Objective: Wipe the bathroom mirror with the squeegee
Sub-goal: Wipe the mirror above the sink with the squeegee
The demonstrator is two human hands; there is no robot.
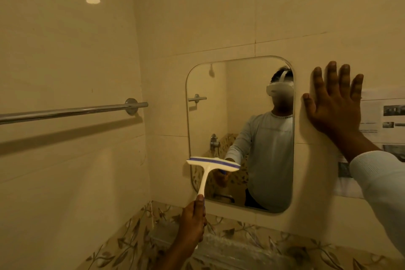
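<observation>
A rounded rectangular mirror (219,116) hangs on the tiled wall ahead. My left hand (194,221) grips the lower end of a white squeegee (210,165) with a blue blade strip. Its head lies level against the mirror's lower left part, with its left end reaching past the mirror's edge. My right hand (333,103) is flat on the wall tile just right of the mirror, fingers spread, holding nothing. The mirror reflects a person wearing a headset and a light long-sleeved top.
A chrome towel bar (72,110) runs along the left wall at mid height. A printed paper sheet (381,120) is stuck on the wall behind my right hand. Leaf-patterned tiles (131,237) line the wall below the mirror.
</observation>
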